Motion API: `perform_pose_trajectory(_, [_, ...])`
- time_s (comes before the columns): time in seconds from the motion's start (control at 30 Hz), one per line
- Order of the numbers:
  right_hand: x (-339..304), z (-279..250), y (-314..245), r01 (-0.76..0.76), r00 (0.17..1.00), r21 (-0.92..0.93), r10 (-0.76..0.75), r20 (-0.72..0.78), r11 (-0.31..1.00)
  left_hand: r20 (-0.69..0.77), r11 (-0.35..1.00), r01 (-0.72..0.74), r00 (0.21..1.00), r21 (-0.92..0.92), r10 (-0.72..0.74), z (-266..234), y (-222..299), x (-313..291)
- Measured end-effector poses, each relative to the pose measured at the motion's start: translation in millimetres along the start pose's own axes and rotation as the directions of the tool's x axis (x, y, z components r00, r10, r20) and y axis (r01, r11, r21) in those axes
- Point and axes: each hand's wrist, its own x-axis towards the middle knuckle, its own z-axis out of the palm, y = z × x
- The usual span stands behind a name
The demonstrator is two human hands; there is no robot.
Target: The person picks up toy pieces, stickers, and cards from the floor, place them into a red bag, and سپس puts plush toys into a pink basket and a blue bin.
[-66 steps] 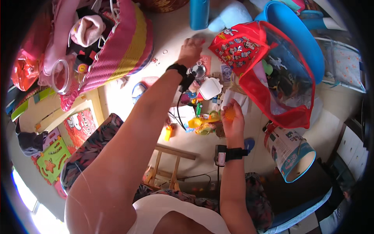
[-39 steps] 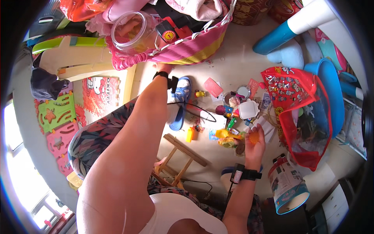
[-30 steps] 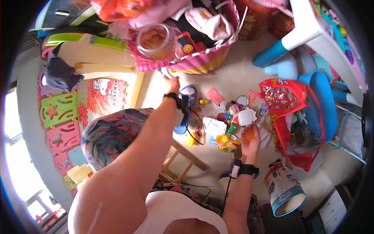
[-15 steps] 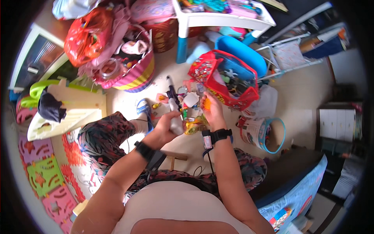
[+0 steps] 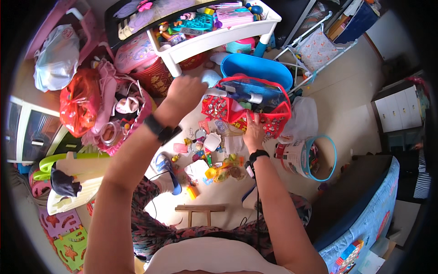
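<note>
Now the left hand [image 5: 186,95] (eleven o'clock), clamped on the white-and-purple toy [image 5: 216,92], has reached the red bag [image 5: 215,108] at one o'clock; the right hand [image 5: 253,131] clasps its near edge.

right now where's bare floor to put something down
Bare floor lies between the white drawers and the white plastic bag beside the red bag; a smaller patch separates the toy pile from the wooden stool. Crowded: that pile.

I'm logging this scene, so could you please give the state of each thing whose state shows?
red bag, open
right hand, touching the bag's near edge
left hand, beside the bag; grip unclear
white-and-dark toy, partly over the bag's opening
blue tub, open
round container, uncovered
white drawers, shut
</note>
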Motion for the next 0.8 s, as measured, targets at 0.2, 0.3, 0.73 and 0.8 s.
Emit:
perform_pose_trajectory(0.2, [6.8, 11.2, 27.4, -0.005, 0.974, 0.010, 0.007, -0.225, 1.000, -0.134, 0.948, -0.306, 0.939, 0.092, 0.316, -3.5, 36.8, 123.8])
perform_pose_trajectory(0.3, [-5.2, -7.7, 23.5, 0.115, 0.962, 0.185, -0.063, -0.267, 0.976, -0.001, 0.921, -0.383, 0.923, -0.067, 0.384, 24.0, 67.0, 158.2])
perform_pose_trajectory(0.73, [-26.9, -34.1, 40.4, 0.270, 0.922, 0.292, -0.159, -0.353, 0.917, 0.014, 0.930, -0.326, 0.943, -0.169, 0.333, 173.1, 83.1, 165.4])
perform_pose_trajectory(0.8, [-24.6, -41.5, 36.4, 0.204, 0.922, 0.213, -0.115, -0.371, 0.956, -0.034, 0.923, -0.357, 0.934, -0.144, 0.356, 154.6, 79.4, 168.6])
